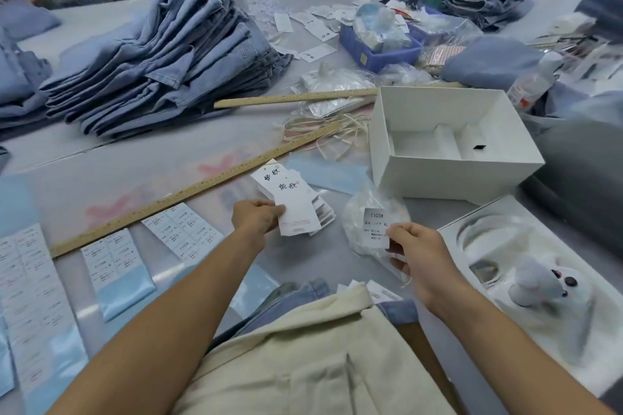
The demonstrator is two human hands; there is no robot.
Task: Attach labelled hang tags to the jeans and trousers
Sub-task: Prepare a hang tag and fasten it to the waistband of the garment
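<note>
While left hand (258, 217) pinches a hang tag (296, 209), right hand (418, 254) pinches a label (377, 227).

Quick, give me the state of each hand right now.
Left hand: closed, its grip pinching the top hang tag of the fanned stack.
Right hand: closed, pinching a small size label.

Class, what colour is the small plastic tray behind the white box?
The tray is blue, seen in the head view, the only one.

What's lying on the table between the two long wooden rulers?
In the head view, a tangle of pale string and clear plastic bags lie between the far ruler and the near ruler.
</note>
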